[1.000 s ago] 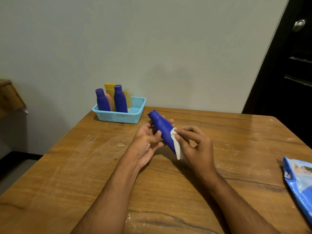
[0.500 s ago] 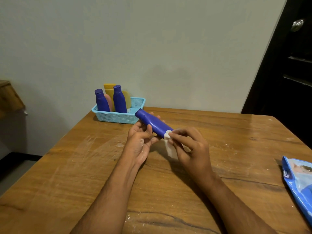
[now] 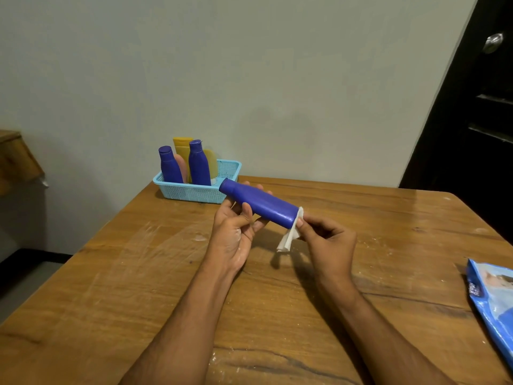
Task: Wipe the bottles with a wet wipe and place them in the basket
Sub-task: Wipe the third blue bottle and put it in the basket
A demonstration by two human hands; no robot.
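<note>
The blue bottle (image 3: 259, 207) is held above the worktop (image 3: 388, 245) at centre frame, lying nearly level with its cap toward the basket (image 3: 194, 191) at upper left. The left hand (image 3: 236, 232) grips the cap half, fingers curled behind the body and thumb across the front. The right hand (image 3: 326, 243) pinches the wet wipe (image 3: 290, 237) between thumb and fingertips, pressing it against the bottle's base; the loose end of the wipe hangs free. The basket already holds two blue bottles, a yellow one and others, all upright. A blue wipes packet (image 3: 494, 307) lies at the right edge. Risk: the grip covers one half only, and a damp surface is likely slick, so pressure at the base could twist the bottle loose. Risk: the crowded left part of the basket leaves free space only on its right; a careless insertion could topple the standing bottles.
</note>
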